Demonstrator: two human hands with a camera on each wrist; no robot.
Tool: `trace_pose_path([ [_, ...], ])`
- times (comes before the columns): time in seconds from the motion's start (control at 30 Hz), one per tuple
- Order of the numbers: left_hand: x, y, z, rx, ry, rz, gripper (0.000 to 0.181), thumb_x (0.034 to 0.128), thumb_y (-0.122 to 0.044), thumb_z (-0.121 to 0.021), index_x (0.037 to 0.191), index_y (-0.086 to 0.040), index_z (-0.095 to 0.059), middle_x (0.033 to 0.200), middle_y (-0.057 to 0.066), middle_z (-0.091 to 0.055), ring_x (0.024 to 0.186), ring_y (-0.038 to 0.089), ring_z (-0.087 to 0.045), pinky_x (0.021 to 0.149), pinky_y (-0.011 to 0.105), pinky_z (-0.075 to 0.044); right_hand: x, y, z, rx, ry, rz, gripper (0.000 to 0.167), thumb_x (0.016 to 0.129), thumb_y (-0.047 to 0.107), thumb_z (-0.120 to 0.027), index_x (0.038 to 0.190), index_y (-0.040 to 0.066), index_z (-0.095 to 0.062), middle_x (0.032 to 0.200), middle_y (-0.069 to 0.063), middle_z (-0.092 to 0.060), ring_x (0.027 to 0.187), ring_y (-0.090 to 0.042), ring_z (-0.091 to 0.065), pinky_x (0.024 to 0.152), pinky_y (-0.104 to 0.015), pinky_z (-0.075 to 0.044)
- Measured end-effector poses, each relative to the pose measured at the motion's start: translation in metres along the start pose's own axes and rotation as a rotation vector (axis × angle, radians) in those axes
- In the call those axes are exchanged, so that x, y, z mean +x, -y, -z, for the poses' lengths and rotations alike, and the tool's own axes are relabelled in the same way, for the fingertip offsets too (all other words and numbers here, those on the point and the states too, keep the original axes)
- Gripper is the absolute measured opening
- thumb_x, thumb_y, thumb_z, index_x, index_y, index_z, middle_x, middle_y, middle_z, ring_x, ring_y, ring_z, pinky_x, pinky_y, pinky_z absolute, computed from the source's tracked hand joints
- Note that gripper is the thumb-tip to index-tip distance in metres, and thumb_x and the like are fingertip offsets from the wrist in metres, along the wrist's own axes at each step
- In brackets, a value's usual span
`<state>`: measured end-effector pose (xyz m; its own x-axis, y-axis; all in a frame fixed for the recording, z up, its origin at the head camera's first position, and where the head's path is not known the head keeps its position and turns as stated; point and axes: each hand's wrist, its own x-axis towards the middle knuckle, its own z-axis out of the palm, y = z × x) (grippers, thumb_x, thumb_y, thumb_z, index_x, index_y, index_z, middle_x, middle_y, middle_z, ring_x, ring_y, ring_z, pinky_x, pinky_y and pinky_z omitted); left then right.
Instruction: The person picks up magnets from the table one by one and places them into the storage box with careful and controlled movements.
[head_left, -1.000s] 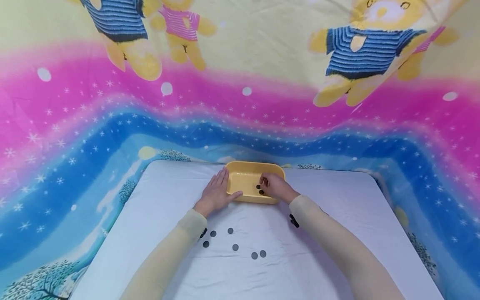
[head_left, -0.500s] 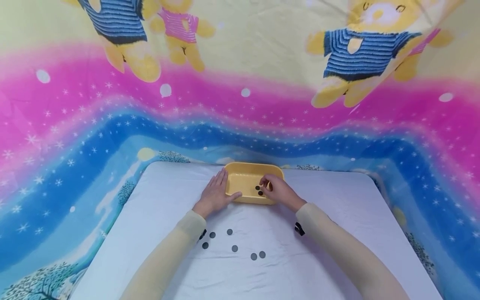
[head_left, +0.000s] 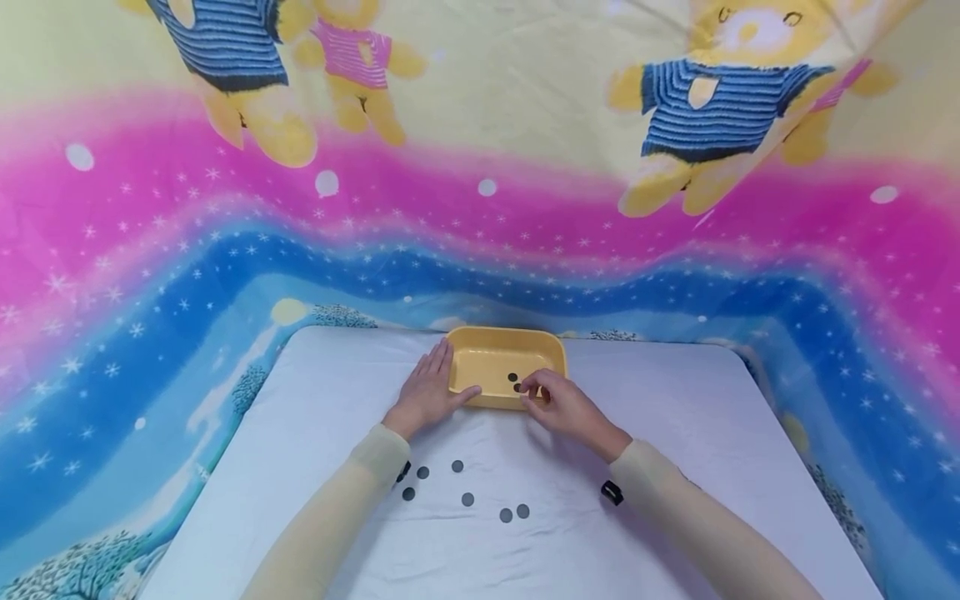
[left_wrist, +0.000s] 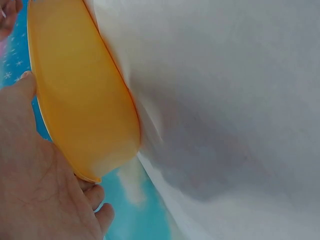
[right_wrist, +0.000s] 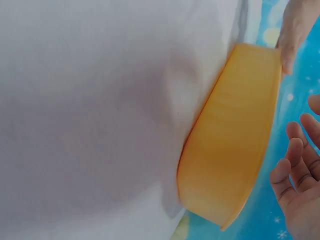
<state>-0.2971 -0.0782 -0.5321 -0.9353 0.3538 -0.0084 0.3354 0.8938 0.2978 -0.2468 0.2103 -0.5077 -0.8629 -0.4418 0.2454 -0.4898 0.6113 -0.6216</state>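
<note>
Left hand (head_left: 426, 395) rests on the tub (head_left: 480, 364) mid-frame, thumb spread; right hand (head_left: 567, 406)'s by two discs (head_left: 513, 377), fingertips seemingly parted.

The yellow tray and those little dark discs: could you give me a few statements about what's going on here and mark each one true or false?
1. The left hand touches the yellow tray at its left end. True.
2. The tray is turned upside down. False: it stands with its open side up.
3. Two dark discs can be seen inside the tray. True.
4. Every disc in sight is in the tray. False: six loose discs show on the white surface.
5. The right hand is at the tray's left end. False: it is by the right part of the tray's near rim.
6. The loose discs look round. True.
</note>
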Motion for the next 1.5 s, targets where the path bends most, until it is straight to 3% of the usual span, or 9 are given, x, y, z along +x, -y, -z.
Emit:
trace_pose_path([
  [0.43, 0.001, 0.004, -0.002, -0.002, 0.006, -0.013, 0.113, 0.1016, -0.081, -0.04, 0.171, 0.0, -0.002, 0.18, 0.016, 0.002, 0.167, 0.03, -0.002, 0.135, 0.045, -0.006, -0.043, 0.017, -0.008, 0.012, 0.071, 0.009, 0.021, 0.099, 0.016, -0.08, 0.116, 0.01, -0.07, 0.094, 0.01, -0.061, 0.08, -0.009, -0.056, 0.07, -0.03, -0.056],
  [0.7, -0.005, 0.001, 0.001, -0.026, -0.004, -0.002, 0.111, 0.1021, -0.078, -0.045, 0.171, 0.0, -0.004, 0.18, 0.015, 0.0, 0.167, 0.029, -0.002, 0.135, 0.044, -0.006, -0.065, 0.015, -0.021, 0.052, 0.212, -0.042, 0.017, 0.1, 0.019, -0.079, 0.113, 0.016, -0.069, 0.092, 0.013, -0.061, 0.08, -0.012, -0.06, 0.07, -0.024, -0.054],
  [0.93, -0.003, 0.003, 0.0, -0.023, 0.0, -0.014, 0.112, 0.1019, -0.079, -0.043, 0.171, -0.002, -0.001, 0.18, 0.015, 0.001, 0.167, 0.03, -0.002, 0.135, 0.044, -0.005, -0.078, 0.016, -0.027, 0.084, 0.337, -0.098, 0.02, 0.098, 0.024, -0.082, 0.112, 0.018, -0.069, 0.091, 0.012, -0.062, 0.079, -0.014, -0.061, 0.068, -0.022, -0.053],
  [1.3, 0.003, 0.008, -0.004, -0.031, 0.019, -0.012, 0.115, 0.0998, -0.083, -0.041, 0.171, -0.004, 0.001, 0.18, 0.012, 0.005, 0.167, 0.029, 0.0, 0.135, 0.043, -0.002, -0.093, 0.013, -0.037, 0.082, 0.401, -0.12, 0.019, 0.096, 0.032, -0.083, 0.104, 0.025, -0.068, 0.09, 0.011, -0.064, 0.078, -0.004, -0.057, 0.069, -0.022, -0.052],
  [1.5, 0.003, 0.008, -0.005, -0.021, 0.015, -0.012, 0.116, 0.0992, -0.084, -0.04, 0.171, -0.004, 0.0, 0.181, 0.014, 0.002, 0.167, 0.026, 0.003, 0.135, 0.042, -0.002, -0.096, 0.016, -0.039, 0.043, 0.39, -0.076, 0.023, 0.092, 0.036, -0.087, 0.102, 0.026, -0.068, 0.087, 0.01, -0.063, 0.076, -0.003, -0.055, 0.068, -0.021, -0.049],
])
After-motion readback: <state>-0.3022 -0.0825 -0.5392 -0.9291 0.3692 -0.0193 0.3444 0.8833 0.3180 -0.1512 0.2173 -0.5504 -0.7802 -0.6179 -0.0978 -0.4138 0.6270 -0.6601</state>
